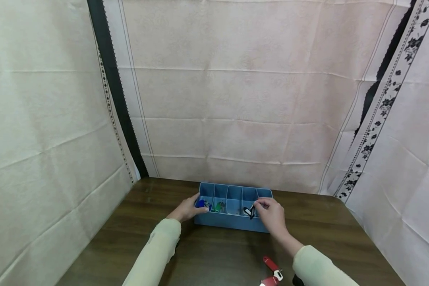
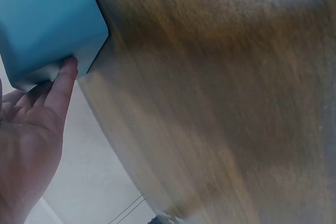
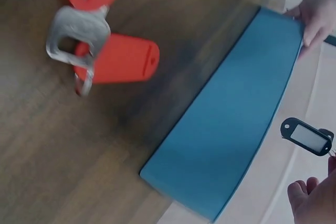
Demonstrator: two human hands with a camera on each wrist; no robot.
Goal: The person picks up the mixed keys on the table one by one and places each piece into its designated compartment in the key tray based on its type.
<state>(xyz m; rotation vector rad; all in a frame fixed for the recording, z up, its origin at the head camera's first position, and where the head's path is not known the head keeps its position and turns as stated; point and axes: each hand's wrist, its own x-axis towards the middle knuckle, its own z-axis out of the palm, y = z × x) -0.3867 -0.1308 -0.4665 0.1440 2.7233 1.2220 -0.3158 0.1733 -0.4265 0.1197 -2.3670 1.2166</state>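
Note:
A blue divided box point(image 1: 228, 222) stands on the table. My left hand point(image 1: 189, 208) grips its left end, with the thumb at the front rim; in the left wrist view, fingertips touch the end wall. My right hand point(image 1: 271, 214) pinches a black key tag point(image 3: 307, 136) with a white label by its small ring, over the right-hand compartments. Part of a second black piece shows behind that tag. Blue key tags point(image 1: 201, 203) lie in the leftmost compartment, and green key tags point(image 1: 218, 207) in the one beside it.
Two red key tags point(image 3: 123, 59) lie on the table in front of the box, near my right forearm, with a silver metal piece point(image 3: 79, 32) between them. Pale cloth point(image 1: 236, 99) hangs behind the table point(image 1: 157, 194) and on both sides.

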